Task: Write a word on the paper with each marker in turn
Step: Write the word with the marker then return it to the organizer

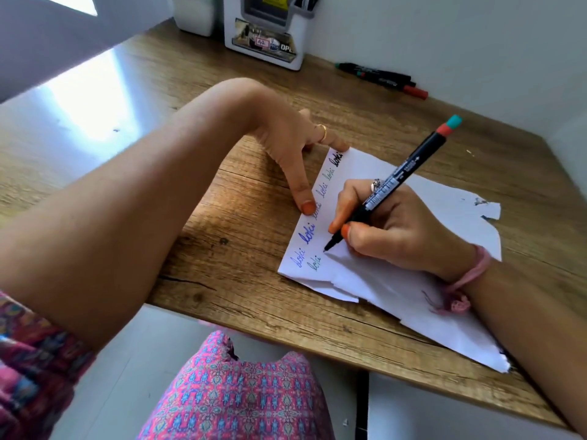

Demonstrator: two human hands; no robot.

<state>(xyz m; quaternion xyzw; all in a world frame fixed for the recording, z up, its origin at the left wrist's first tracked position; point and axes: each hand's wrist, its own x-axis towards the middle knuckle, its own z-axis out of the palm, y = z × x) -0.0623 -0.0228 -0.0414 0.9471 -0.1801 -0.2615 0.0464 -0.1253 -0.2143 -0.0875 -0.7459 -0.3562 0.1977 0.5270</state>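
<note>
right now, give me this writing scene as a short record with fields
right hand: grips marker, tip on paper
left hand: fingertips press paper's left edge
marker cap end: teal over red, pointing up and away
written so far: a row of words along the left edge in black, green and blue, plus one green word below
spare markers: lying at desk back, near wall
organiser: white, at desk back

A wooden bench (241, 192) meets a white wall (444, 33). At its far edge stand a white organiser (263, 42) and a white tub (193, 17).
</note>
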